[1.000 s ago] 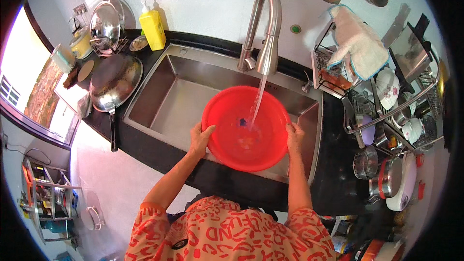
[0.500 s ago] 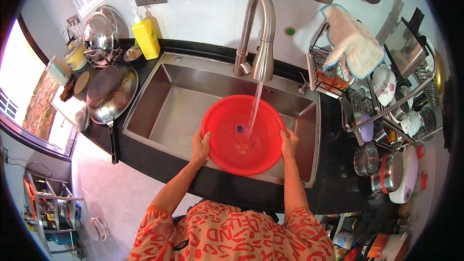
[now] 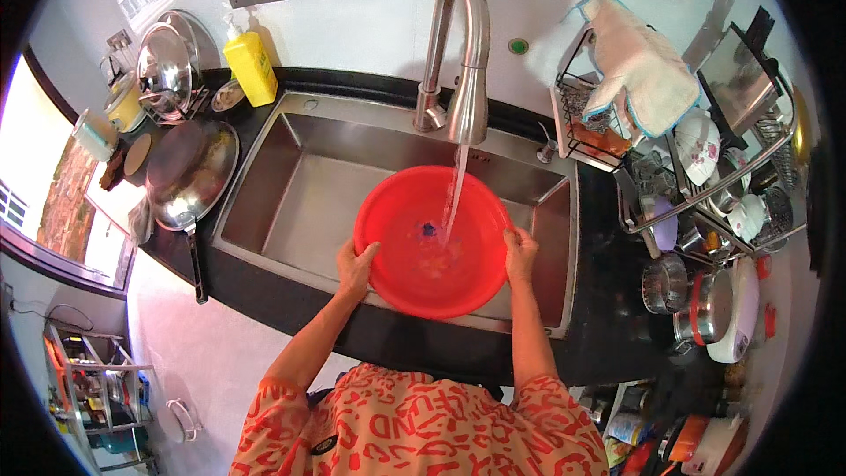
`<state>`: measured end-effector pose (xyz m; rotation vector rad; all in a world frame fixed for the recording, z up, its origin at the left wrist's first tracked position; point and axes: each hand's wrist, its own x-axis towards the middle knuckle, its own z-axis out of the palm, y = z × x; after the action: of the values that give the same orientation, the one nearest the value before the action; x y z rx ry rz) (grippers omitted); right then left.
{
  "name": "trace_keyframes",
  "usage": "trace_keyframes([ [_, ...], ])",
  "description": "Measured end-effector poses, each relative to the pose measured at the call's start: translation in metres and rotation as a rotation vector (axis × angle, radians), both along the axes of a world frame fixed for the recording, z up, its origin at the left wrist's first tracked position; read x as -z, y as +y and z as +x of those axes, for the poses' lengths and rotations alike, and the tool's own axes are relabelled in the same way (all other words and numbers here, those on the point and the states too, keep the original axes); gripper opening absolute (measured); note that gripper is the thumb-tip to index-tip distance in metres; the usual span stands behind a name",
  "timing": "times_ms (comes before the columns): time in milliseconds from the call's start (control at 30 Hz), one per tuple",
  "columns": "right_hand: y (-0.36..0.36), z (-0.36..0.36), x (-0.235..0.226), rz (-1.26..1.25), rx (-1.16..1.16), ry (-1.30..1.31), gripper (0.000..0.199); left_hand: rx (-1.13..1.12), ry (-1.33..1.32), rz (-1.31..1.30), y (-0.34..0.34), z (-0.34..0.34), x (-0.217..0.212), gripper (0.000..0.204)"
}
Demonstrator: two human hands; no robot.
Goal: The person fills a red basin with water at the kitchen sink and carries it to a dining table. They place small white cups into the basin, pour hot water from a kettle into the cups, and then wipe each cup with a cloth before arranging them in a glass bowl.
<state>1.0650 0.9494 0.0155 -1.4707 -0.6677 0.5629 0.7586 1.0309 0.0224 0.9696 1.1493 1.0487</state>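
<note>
A round red plastic basin [image 3: 388, 278] is held over the right part of the steel sink [image 3: 317, 189]. My left hand [image 3: 356, 270] grips its left rim, thumb on top. On the opposite rim my right hand [image 3: 520, 254] is closed, its fingers partly hidden. A stream of water [image 3: 455, 194] runs from the tall faucet [image 3: 470, 97] into the basin. Water lies in it, and a small dark blue spot shows near its middle; I cannot tell whether it is a print or an object.
Left of the sink lies a wok [image 3: 194, 172] with its handle toward me. A yellow pump bottle [image 3: 251, 66] stands at the back left. To the right are a wire rack with an oven mitt [image 3: 639, 66], a dish rack [image 3: 705, 198] and pots [image 3: 705, 308].
The whole view has shifted slightly, with the surroundings appearing a little further left and up. Both hands still grip the basin, and water keeps running into it.
</note>
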Motion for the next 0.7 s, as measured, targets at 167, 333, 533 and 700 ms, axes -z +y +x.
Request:
trace_keyframes([
  [167,0.003,-0.002,0.004,-0.008,0.017,-0.009,0.021,-0.031,0.051,0.056,0.002,-0.008,0.024,0.027],
  [333,0.000,0.001,0.002,-0.053,-0.020,-0.090,0.021,-0.019,0.059,0.015,0.000,-0.007,0.018,0.028],
  [533,0.001,0.003,-0.002,-0.076,0.003,-0.083,0.025,-0.009,0.143,-0.003,0.002,-0.004,0.011,0.028],
  [700,-0.001,0.002,-0.001,-0.111,0.009,-0.103,0.028,-0.010,-0.052,-0.062,0.008,0.000,0.033,0.027],
])
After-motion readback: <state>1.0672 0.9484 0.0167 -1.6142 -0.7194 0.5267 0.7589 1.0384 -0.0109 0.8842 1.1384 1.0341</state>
